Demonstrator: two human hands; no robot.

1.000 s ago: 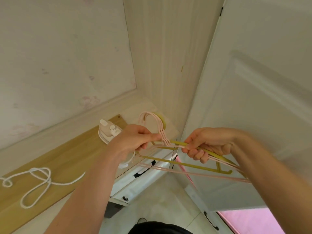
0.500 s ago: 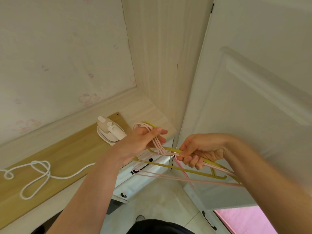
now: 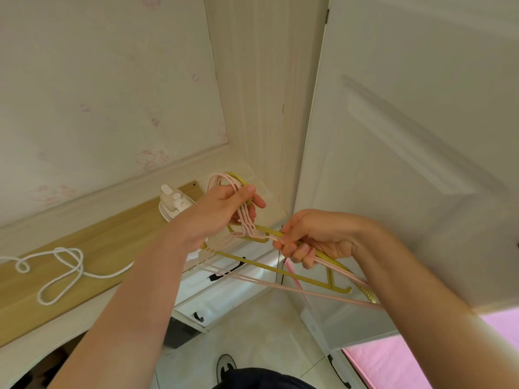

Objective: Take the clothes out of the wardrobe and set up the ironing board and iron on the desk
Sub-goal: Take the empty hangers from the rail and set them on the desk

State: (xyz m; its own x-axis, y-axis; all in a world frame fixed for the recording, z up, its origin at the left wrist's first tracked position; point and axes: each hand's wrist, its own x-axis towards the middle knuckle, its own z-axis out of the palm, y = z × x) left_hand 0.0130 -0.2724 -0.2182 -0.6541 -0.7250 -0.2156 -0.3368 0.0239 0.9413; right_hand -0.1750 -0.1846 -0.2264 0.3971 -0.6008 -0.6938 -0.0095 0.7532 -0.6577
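Hangers (image 3: pixel 247 228) now higher, off desk (image 3: pixel 92 256) edge.

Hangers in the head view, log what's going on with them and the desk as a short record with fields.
held item: bundle of empty hangers, several pink and one yellow
left hand: holds the hooks
right hand: grips the hangers' shoulder
clothes on hangers: none visible
iron: on the wooden desk, behind the left hand
cord: white, looped loosely on the desk
wardrobe door: open, at right

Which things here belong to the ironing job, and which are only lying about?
Job: iron on the desk; its white cord; wardrobe door.
Only there: empty hangers held in left hand and right hand; drawers; pink fabric.
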